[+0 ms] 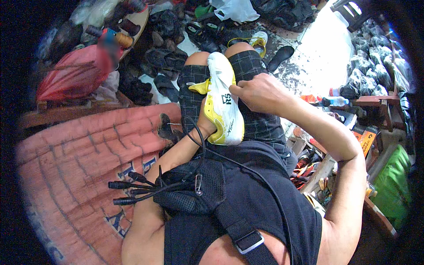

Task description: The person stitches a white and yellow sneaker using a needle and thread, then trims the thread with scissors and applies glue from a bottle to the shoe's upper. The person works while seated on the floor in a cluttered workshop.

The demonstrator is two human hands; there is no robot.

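Shoe: white and yellow, over my plaid shorts.
Right hand: fingers curled together at the shoe's right side; whether they pinch anything, I cannot tell.
Left hand: against the shoe's left, fingers hidden; their grip I cannot tell.

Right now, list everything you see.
Shoe: one, white and yellow, over the lap
Another shoe: one, white and yellow, beyond the knees
Sole: one, dark, right of that
Dark footwear: several, black, top left
White bag: one, white, top centre
Red bag: one, red, upper left
Spools: several, orange and dark, upper left
Sheet: one, pinkish red, left
Bagged bundles: many, dark, upper right
Bottles: at least two, clear and red-orange, right
Green sheet: one, green, lower right
Pouch: one, black, on the chest
Shorts: one pair, dark checked, lap
Left hand: one, bare, at the shoe, partly hidden
Right hand: one, bare, curled, at the shoe's right
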